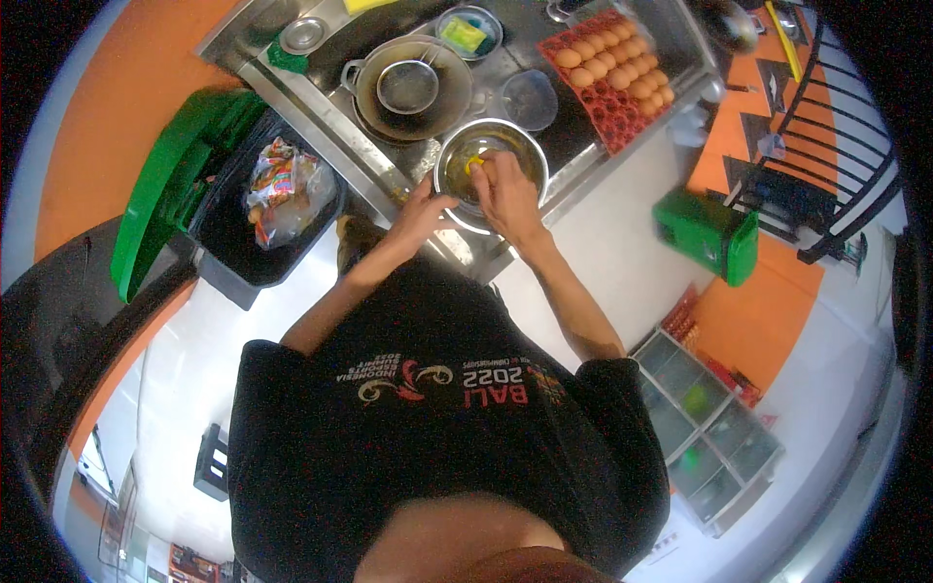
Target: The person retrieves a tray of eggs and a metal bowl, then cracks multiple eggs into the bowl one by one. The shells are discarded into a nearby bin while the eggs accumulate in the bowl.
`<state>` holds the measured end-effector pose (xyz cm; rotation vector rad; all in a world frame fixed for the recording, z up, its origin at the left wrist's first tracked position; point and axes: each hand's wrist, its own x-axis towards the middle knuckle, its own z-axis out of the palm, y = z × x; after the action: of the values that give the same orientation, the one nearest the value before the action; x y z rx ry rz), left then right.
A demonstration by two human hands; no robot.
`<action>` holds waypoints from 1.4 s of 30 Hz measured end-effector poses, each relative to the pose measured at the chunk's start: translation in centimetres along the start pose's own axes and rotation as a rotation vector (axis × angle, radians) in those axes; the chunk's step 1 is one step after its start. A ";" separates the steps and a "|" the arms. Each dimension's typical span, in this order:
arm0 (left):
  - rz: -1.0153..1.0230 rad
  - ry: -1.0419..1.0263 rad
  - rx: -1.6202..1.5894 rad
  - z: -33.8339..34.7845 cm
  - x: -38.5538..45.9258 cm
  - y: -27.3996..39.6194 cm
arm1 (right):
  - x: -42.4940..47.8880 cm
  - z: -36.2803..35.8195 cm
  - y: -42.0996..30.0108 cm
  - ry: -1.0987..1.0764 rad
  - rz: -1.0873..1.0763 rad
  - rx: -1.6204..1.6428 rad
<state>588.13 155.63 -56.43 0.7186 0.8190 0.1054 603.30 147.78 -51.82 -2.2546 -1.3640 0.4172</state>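
Note:
A round metal bowl (541, 157) sits at the near edge of the stainless-steel counter. My left hand (417, 222) grips its left rim, with thumb and fingers on either side of the edge. Inside the bowl, the fingers of my right hand (503, 193) are closed on a small bright yellow thing (475, 163). The fingers hide most of it, so I cannot tell what it is. Behind the bowl stand a large two-handled pan (455, 87) with a round strainer (408, 87) in it, and a clear plastic container (530, 100).
A red tray of brown eggs (612, 65) lies at the counter's right, its near cells without eggs. A small bowl (500, 29) holds a yellow-green sponge (463, 33). An open bin (211, 240) with plastic packaging (280, 189) stands at my left. A green bin (703, 233) stands farther right.

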 end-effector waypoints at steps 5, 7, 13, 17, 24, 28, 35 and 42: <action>0.001 -0.037 -0.030 -0.6 0.3 -0.2 | 0.2 -1.3 -1.3 -0.012 0.036 0.027; 0.016 -0.008 -0.011 -0.6 0.5 -0.5 | 0.2 -1.9 -1.6 -0.014 0.052 0.046; 0.057 0.002 -0.034 0.1 0.1 0.4 | 0.4 -4.1 -2.0 -0.053 0.165 0.068; 0.033 -0.033 -0.046 -0.3 0.2 0.4 | 0.6 -4.8 -1.6 -0.115 0.280 0.079; 0.030 -0.029 0.157 -1.7 0.6 -1.4 | 1.3 -4.6 -4.0 -0.153 -0.016 -0.088; 0.128 -0.035 0.096 -1.4 -0.5 -0.6 | 3.1 -2.6 -11.4 -0.273 -0.212 0.017; 0.262 -0.127 0.426 -4.6 0.4 -4.0 | 6.9 2.2 -18.1 -0.523 -0.287 0.235; 0.290 -0.111 0.396 -6.4 2.3 -6.2 | 16.5 -5.3 4.8 0.164 0.005 0.037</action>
<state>584.11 155.25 -64.73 1.2057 0.6297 0.1650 617.05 159.24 -50.21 -2.2094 -1.2573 0.2502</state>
